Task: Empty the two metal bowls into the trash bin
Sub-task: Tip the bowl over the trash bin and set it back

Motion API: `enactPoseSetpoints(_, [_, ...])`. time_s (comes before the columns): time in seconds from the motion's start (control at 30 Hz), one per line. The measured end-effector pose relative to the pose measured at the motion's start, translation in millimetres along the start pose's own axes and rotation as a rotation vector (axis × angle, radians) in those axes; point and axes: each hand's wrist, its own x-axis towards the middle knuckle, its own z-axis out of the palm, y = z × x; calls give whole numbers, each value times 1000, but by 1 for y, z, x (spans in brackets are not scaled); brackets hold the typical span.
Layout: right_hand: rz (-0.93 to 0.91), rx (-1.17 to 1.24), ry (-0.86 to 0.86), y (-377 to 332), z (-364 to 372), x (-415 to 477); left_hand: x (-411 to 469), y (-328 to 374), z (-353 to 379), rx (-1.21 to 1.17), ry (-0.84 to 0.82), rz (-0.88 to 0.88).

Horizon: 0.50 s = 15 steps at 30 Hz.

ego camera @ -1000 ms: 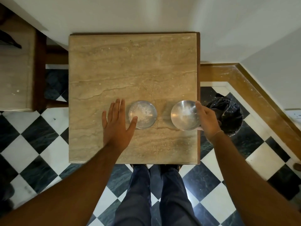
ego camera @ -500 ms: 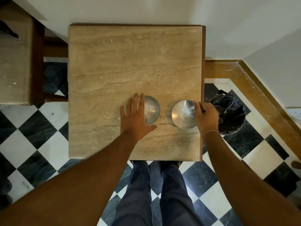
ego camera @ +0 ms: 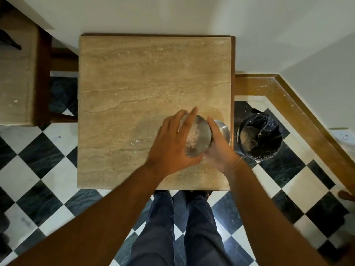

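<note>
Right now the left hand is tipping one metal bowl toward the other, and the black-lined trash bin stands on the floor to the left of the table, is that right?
Not quite: the trash bin stands on the floor to the right of the table, not the left, as the head view shows. The rest holds: the left hand is tipping one metal bowl toward the other.

From where I sit this looks like a room in a home. I see a black-and-white checkered tile floor (ego camera: pixel 38 169) bordered by a wooden skirting (ego camera: pixel 299 104) at the foot of plain white walls (ego camera: pixel 269 31). A small marble-topped table (ego camera: pixel 134 83) stands against the wall, a second stone-topped piece (ego camera: pixel 15 77) sits to its left, and a bag-lined trash bin (ego camera: pixel 259 137) stands on the floor beside the table.
</note>
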Motion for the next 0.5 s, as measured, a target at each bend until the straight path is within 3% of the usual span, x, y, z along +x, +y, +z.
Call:
enactPoseSetpoints(0.07, [114, 197, -123, 1, -5, -12, 1, 12, -4, -36, 2, 62])
enactPoseSetpoints(0.2, [55, 311, -124, -3, -31, -28, 7, 27, 3, -108, -32, 123])
enactPoseSetpoints(0.27, [-52, 391, -36, -11, -52, -34, 5, 19, 9, -82, 23, 101])
enactPoseSetpoints(0.37, [-289, 377, 149, -31, -85, -49, -6, -12, 16, 11, 113, -103])
enactPoseSetpoints(0.5, [-651, -131, 587, -42, -134, -67, -28, -47, 23, 116, 130, -370])
